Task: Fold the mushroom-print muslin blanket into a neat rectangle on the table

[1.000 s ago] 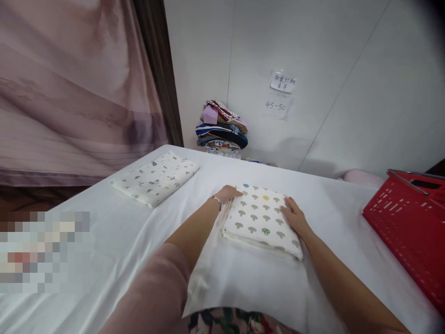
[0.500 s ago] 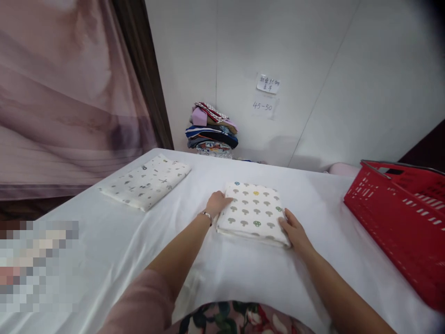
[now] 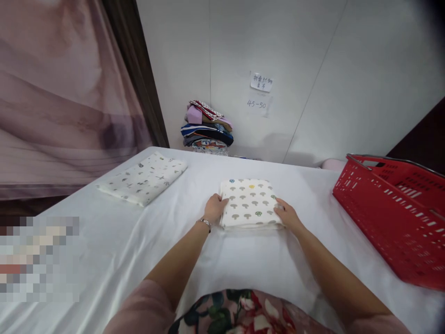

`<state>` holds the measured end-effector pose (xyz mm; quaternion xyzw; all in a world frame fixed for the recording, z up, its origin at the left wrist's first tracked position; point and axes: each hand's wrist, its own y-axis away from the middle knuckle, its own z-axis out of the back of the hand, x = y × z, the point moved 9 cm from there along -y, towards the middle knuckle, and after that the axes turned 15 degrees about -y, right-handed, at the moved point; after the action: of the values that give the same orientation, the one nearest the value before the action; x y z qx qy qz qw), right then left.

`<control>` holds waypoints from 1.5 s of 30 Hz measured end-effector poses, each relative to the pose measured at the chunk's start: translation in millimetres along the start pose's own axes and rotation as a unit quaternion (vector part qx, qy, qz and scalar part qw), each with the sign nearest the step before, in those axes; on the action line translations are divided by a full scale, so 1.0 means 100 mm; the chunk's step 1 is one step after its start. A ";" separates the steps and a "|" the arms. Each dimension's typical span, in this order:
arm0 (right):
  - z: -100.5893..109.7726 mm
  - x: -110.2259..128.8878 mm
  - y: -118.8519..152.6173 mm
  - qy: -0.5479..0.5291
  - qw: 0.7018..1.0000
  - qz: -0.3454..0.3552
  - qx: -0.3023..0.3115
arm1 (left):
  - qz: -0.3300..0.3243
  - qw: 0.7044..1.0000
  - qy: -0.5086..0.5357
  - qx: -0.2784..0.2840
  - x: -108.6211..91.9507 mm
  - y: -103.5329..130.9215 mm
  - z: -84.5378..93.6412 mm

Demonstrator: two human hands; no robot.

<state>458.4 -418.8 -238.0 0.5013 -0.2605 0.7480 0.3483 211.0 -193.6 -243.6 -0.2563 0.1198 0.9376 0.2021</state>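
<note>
A folded white cloth with grey mushroom prints (image 3: 248,204) lies on the white-covered table (image 3: 243,260) in front of me. My left hand (image 3: 214,208), with a bracelet at its wrist, grips the cloth's left edge, thumb on top. On the opposite edge my right hand (image 3: 288,214) holds the cloth, thumb on top and the other fingers along the side. Farther left, a second folded white cloth with small grey prints (image 3: 144,178) lies flat, touched by neither hand.
A red plastic basket (image 3: 392,222) stands at the right. Behind the table's far edge is a stack of folded fabrics (image 3: 208,127) against the wall. A pink curtain (image 3: 69,93) hangs at the left. Part of the lower left is pixelated.
The mushroom-print cloth has turned slightly and now lies squarer to me, with both hands still at its sides. My view has shifted a little to the right.
</note>
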 end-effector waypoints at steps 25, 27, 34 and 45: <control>0.11 -0.17 0.38 -0.005 0.998 -0.069 -0.004 | -0.026 0.989 0.137 -0.045 0.25 0.54 -0.02; 0.11 -0.23 0.24 0.007 0.996 -0.085 0.007 | -0.025 0.989 0.139 -0.053 0.23 0.55 -0.03; -0.05 -0.16 -0.50 0.014 0.993 0.002 0.116 | 0.001 0.976 0.214 0.030 0.15 0.90 -0.42; 0.16 -0.23 -0.64 0.028 1.000 -0.001 -0.015 | -0.127 0.983 0.077 -0.109 -0.07 0.69 0.34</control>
<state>523.9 -396.8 -250.7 0.4754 -0.2611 0.7574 0.3635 171.3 -246.4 -202.3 -0.3616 -0.0017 0.8890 0.2810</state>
